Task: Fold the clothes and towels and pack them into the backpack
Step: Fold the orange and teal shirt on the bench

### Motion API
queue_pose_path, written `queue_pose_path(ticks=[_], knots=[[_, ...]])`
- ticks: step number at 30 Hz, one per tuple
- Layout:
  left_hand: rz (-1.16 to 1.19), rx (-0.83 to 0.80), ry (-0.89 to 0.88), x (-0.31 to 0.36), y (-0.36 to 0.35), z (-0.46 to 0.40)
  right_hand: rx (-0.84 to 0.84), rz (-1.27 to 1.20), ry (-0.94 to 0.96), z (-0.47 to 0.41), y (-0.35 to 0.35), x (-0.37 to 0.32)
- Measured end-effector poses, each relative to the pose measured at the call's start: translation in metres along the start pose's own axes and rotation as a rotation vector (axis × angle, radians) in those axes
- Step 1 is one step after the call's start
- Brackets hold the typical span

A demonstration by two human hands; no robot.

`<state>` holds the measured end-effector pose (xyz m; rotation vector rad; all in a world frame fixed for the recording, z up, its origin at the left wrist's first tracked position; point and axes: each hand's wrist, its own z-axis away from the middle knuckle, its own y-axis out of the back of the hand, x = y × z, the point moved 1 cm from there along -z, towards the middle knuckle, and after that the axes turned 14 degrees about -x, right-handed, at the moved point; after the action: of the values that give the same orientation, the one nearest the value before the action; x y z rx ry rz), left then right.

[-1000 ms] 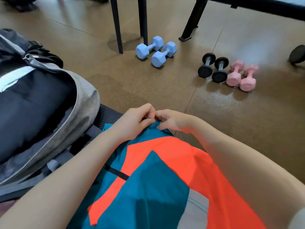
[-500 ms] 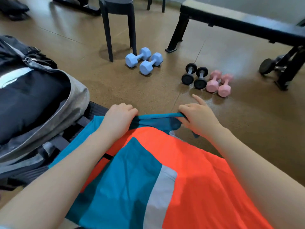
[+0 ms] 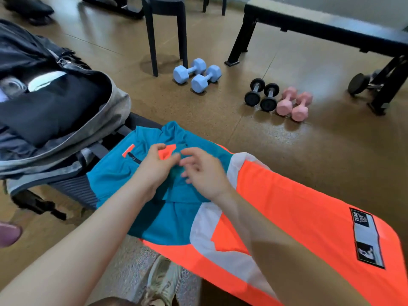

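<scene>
A teal, orange and white jersey lies spread in front of me, its teal collar end toward the backpack and its orange part running to the right with a black label. My left hand and my right hand hover close together over the teal part just below the collar. Both have their fingers apart and hold nothing. The grey and black backpack lies open at the left, with dark folded cloth inside it. The jersey's left edge rests against the backpack's base.
On the brown floor beyond the jersey lie blue dumbbells, black dumbbells and pink dumbbells. A dark stool and a black bench stand farther back. A shoe shows at the bottom edge.
Both hands let go of the jersey's top edge and came together over the teal part. The jersey now lies more spread out, with its collar end flat.
</scene>
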<state>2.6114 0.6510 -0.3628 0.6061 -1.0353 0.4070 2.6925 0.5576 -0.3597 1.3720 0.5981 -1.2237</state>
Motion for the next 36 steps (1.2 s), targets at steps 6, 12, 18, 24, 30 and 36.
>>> queue_pose_path(ticks=[6,12,18,24,30,36], knots=[[-0.219,-0.084,-0.161,0.003,-0.015,0.003,0.255,0.379,0.054,0.016,0.098,0.057],[-0.119,-0.087,-0.160,0.016,-0.009,-0.004,-0.077,0.295,-0.167,0.006,0.129,0.082],[-0.641,-0.170,0.027,0.007,0.017,-0.014,0.080,0.896,0.054,0.017,0.118,0.073],[-1.227,0.148,-0.502,0.024,-0.034,-0.009,0.216,1.011,0.095,0.035,0.098,0.089],[-0.994,-0.404,-0.425,0.051,-0.125,-0.043,0.166,0.732,-0.166,0.041,0.127,0.104],[-1.226,-0.291,-0.531,0.050,-0.134,-0.053,0.157,0.704,-0.150,0.044,0.145,0.116]])
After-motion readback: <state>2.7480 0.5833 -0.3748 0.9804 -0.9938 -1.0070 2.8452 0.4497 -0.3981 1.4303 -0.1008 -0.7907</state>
